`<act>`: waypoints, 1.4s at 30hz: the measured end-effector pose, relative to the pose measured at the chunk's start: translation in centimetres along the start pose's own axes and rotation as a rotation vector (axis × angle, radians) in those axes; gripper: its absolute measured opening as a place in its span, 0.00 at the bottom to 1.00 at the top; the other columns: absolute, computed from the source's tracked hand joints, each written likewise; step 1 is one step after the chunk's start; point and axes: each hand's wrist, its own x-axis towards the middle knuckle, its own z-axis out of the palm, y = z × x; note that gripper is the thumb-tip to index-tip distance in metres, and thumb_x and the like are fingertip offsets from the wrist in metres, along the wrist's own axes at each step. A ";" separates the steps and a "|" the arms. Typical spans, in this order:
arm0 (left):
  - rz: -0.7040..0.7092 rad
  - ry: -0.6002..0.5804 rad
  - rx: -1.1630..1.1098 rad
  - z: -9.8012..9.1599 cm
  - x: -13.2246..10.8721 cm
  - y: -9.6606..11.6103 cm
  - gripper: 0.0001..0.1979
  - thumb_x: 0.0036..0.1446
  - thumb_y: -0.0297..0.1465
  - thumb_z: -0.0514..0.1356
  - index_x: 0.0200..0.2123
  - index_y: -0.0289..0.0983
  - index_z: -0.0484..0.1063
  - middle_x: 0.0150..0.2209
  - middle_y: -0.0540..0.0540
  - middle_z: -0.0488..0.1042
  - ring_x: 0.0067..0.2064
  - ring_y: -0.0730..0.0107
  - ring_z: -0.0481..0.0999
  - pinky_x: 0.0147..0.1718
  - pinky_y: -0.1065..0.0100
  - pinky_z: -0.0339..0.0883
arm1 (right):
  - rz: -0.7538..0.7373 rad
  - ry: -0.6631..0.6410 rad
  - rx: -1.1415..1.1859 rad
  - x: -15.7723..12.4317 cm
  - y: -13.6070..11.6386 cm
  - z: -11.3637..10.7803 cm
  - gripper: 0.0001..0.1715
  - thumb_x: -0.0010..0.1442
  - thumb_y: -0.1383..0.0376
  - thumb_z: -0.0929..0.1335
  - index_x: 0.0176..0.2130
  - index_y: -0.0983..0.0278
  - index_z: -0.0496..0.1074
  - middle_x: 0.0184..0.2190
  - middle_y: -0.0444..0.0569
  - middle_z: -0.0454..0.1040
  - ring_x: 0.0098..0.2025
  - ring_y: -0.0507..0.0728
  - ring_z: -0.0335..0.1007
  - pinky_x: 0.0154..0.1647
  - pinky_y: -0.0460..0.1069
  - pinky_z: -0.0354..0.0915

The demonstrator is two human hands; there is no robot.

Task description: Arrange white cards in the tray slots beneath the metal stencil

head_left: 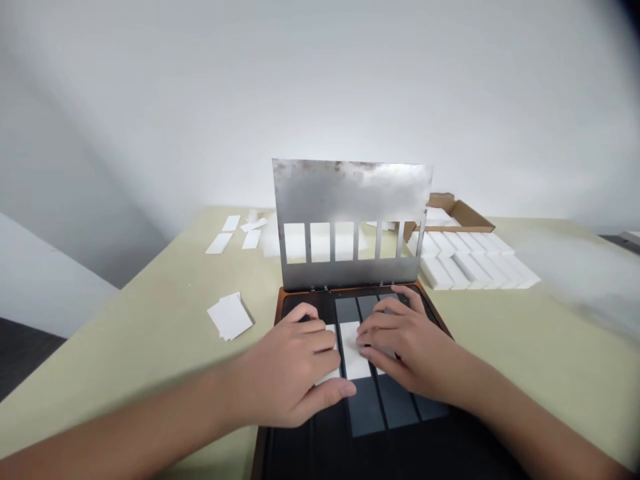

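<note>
Tightly: left hand (287,363), strip (353,350), right hand (405,347)

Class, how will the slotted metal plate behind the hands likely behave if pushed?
The plate looks thin but stiff, standing without visible prop. Its lower edge seems hinged to the brown frame, so a push would probably swing it, not slide it.
</note>
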 end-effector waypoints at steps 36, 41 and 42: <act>0.081 0.060 -0.008 1.2 -1.1 -0.8 0.11 0.72 0.32 0.56 0.49 0.36 0.77 0.47 0.43 0.82 0.48 0.56 0.75 0.51 0.51 0.56 | -0.068 -0.056 -0.121 -0.7 -0.5 0.2 0.22 0.70 0.54 0.72 0.59 0.60 0.75 0.58 0.46 0.80 0.55 0.61 0.71 0.74 0.68 0.42; 0.104 0.032 -0.008 1.0 -1.0 -0.6 0.12 0.73 0.33 0.55 0.50 0.38 0.77 0.47 0.44 0.83 0.48 0.57 0.76 0.51 0.52 0.56 | -0.069 -0.082 -0.133 -0.8 -0.5 0.0 0.20 0.71 0.54 0.71 0.57 0.61 0.76 0.58 0.45 0.80 0.55 0.61 0.70 0.74 0.68 0.40; 0.119 0.017 -0.010 0.9 -1.0 -0.6 0.12 0.73 0.33 0.55 0.50 0.37 0.77 0.47 0.44 0.83 0.48 0.57 0.76 0.51 0.52 0.56 | -0.067 -0.089 -0.134 -0.9 -0.5 -0.1 0.20 0.71 0.54 0.71 0.57 0.60 0.76 0.59 0.45 0.79 0.56 0.62 0.70 0.74 0.69 0.40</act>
